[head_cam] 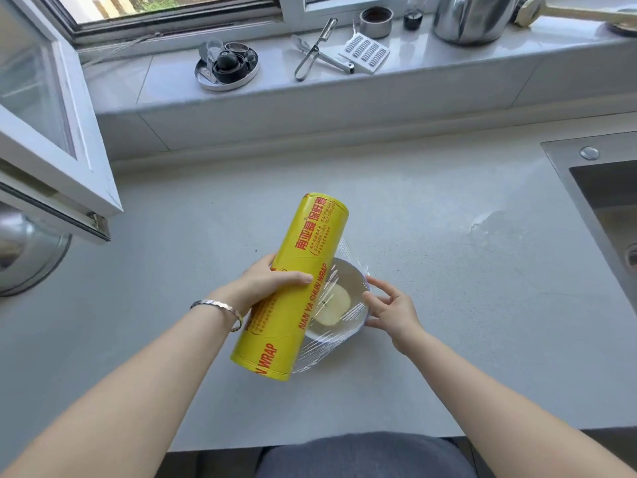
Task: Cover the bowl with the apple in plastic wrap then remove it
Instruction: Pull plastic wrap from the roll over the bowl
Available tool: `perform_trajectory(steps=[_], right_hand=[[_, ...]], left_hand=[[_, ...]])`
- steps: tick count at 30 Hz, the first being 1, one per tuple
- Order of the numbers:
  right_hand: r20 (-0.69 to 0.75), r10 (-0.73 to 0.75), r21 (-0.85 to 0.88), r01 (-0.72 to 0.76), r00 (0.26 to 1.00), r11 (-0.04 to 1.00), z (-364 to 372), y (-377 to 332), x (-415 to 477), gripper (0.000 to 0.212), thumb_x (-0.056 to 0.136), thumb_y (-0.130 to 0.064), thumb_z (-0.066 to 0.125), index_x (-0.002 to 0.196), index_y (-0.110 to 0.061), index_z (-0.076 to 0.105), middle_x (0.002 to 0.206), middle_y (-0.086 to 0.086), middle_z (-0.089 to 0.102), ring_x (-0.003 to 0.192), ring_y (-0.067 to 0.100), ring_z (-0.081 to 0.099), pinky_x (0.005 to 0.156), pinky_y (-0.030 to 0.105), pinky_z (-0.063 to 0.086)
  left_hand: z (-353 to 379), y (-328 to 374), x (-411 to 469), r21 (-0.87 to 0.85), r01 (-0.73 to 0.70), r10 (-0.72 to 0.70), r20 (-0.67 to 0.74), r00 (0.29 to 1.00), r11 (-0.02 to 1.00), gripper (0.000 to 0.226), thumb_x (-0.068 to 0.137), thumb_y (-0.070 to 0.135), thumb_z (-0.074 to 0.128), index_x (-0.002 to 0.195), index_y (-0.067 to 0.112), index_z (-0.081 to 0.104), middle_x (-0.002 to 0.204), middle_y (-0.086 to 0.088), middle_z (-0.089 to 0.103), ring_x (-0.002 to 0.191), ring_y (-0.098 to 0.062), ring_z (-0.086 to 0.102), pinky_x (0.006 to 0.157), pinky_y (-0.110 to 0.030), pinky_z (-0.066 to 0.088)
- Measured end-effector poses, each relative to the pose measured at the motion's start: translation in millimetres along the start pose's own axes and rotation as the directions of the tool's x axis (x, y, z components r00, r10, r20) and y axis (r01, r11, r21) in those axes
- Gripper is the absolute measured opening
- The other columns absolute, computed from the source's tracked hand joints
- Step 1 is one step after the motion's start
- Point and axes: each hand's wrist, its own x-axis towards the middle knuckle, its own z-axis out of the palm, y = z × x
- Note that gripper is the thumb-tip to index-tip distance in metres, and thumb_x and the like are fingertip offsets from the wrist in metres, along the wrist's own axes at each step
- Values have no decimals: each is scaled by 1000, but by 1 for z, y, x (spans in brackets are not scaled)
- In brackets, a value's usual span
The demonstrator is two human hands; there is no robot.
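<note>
A white bowl [356, 286] stands on the counter near the front edge, with a halved apple [335, 305] lying in it cut side up. Clear plastic wrap [348, 260] stretches from a big yellow roll [296, 284] across the bowl's top. My left hand [272, 282] grips the roll around its middle and holds it tilted above the bowl's left side. At the bowl's right rim, my right hand [389, 310] presses the film against the rim with spread fingertips. The roll hides the left part of the bowl.
The pale counter [448, 305] has a sink [606, 208] at the right. An open window sash [51, 132] juts out at the left above a metal lid [24, 250]. On the sill lie a peeler [315, 50], a grater and a kettle [472, 15].
</note>
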Motion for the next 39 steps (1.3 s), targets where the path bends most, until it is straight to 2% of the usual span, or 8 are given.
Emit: perform_trajectory(steps=[9,12,17,20,24,27,34,39], right_hand=[[-27,-9,-51,8,1000,999,-3,-2,4,35,89,-5,55,122,-16,57,74,8,62,57,9,64,58,27,59],[-33,-12,-80,9,999,997,-7,-3,6,35,90,-5,54,122,-17,57,70,8,55,53,6,58,55,24,58],[-8,-16,-123,15,1000,992,-17,-12,7,36,88,-2,54,122,-14,56,71,5,62,46,1,57,52,24,57],[8,-13,-146,14,1000,989,-23,-17,6,36,88,-1,55,122,-13,55,70,3,63,44,0,57,51,24,57],[2,-21,-174,21,1000,985,-34,-20,5,36,88,0,54,121,-14,55,73,4,64,45,1,59,53,25,58],[3,-19,-183,19,1000,983,-40,-20,4,33,89,-1,53,117,-17,56,76,5,66,47,2,61,54,26,58],[24,-4,-258,10,1000,966,-53,-24,2,31,88,-2,55,114,-18,59,73,7,63,49,4,62,51,23,56],[52,-5,-303,21,999,953,-61,-27,3,29,88,-3,54,111,-19,60,55,-2,60,49,6,60,51,22,54]], left_hand=[[15,-33,-9,245,124,29,-540,841,962,102,62,59,73,141,25,19,135,-12,45,119,-34,48,95,-46,43],[15,-37,-6,235,107,20,-483,875,966,100,66,63,67,143,24,16,137,-14,42,122,-36,46,99,-48,42],[-7,-36,-2,-261,18,-67,-181,981,965,84,70,32,76,138,24,26,118,-11,60,92,-28,65,71,-39,55],[-8,-37,4,-346,31,-40,-18,999,938,95,54,37,77,136,23,31,103,-10,65,82,-25,67,64,-36,57],[-1,-37,11,-468,48,-29,48,998,882,49,84,44,54,122,13,49,78,-5,71,67,-20,70,58,-32,58],[5,-36,11,-438,49,-7,97,995,898,59,71,44,58,121,14,51,88,-7,72,71,-20,72,56,-32,57],[18,-42,10,-267,25,-67,-149,987,963,63,70,38,76,122,14,48,106,-10,68,87,-26,68,67,-37,57],[24,-57,13,-55,137,-147,-452,880,989,73,67,40,77,125,16,40,121,-10,58,106,-32,58,92,-43,48]])
